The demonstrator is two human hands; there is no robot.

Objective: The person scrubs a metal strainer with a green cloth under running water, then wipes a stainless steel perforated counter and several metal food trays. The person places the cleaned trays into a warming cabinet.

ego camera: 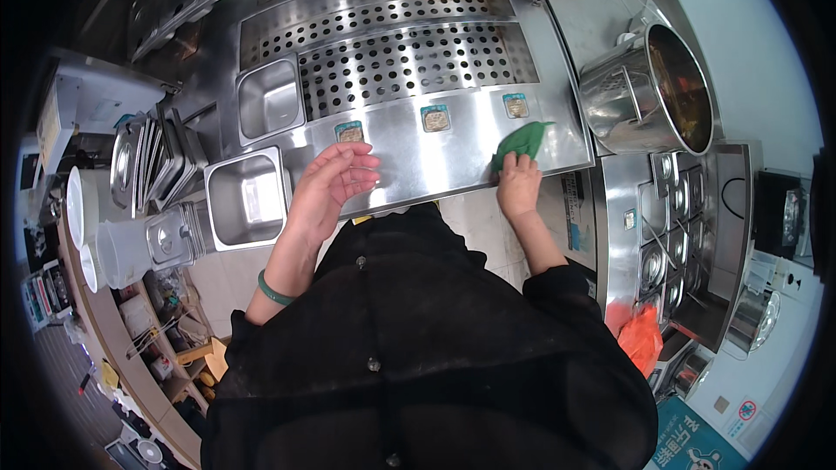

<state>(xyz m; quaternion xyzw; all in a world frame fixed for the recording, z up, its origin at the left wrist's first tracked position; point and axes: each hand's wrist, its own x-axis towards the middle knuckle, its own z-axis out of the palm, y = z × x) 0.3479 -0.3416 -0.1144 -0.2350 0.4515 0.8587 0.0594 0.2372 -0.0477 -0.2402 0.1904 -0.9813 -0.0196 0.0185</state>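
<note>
Under my right hand (pixel 520 187) is a bunched green cloth (pixel 522 142), pressed to the front right of the stainless steel counter (pixel 398 163). My fingers grip its near end. My left hand (pixel 336 179) hovers by the counter's front edge with its fingers apart and slightly curled, holding nothing. A small label (pixel 350 132) bearing writing lies just beyond its fingertips. Two more such labels, a middle one (pixel 435 118) and a right one (pixel 515 105), are stuck along the same steel strip. Behind them lies a perforated steel panel (pixel 408 63).
Two steel pans, one near (pixel 245 199) and one far (pixel 269 101), sit left of the panel. Stacked steel lids (pixel 140 163) stand farther left. At right are a large stockpot (pixel 617 101) holding dark liquid, a condiment station (pixel 617 241) with lidded containers, and an orange plastic bag (pixel 641 339).
</note>
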